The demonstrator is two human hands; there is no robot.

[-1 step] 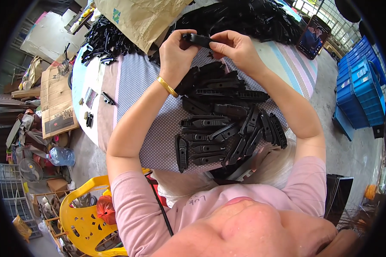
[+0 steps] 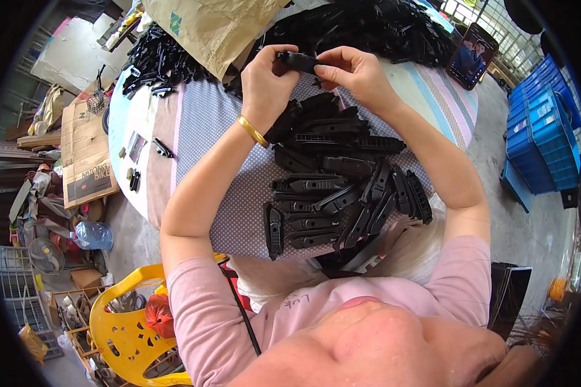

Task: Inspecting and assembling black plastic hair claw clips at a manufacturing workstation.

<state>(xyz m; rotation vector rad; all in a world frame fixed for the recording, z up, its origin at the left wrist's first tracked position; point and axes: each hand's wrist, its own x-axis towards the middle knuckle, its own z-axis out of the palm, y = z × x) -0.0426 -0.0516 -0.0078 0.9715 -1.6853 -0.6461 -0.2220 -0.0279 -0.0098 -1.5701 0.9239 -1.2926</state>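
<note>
A long black plastic part [image 2: 300, 62] is held up between my two hands, above the far side of the table. My left hand [image 2: 269, 79], below which a gold bangle circles the wrist, grips the part's left end with curled fingers. At the other end, the thumb and fingers of my right hand [image 2: 356, 76] pinch it. Nearer to me lies a loose heap of similar black plastic parts [image 2: 313, 185], reaching the table's near edge. Behind my hands spreads a large dark pile of black pieces [image 2: 368, 32]; its single pieces are hard to tell apart.
A brown paper sack [image 2: 210, 32] lies beside another pile of small black pieces [image 2: 168, 58]. A phone [image 2: 472, 56] stands at the table's right edge. Blue crates [image 2: 542, 138] are on the right, a yellow chair [image 2: 132, 322] at lower left. A few small pieces [image 2: 163, 148] lie left.
The black plastic part has turned slightly between my fingers. Both hands are almost where they were, and the heap is unchanged.
</note>
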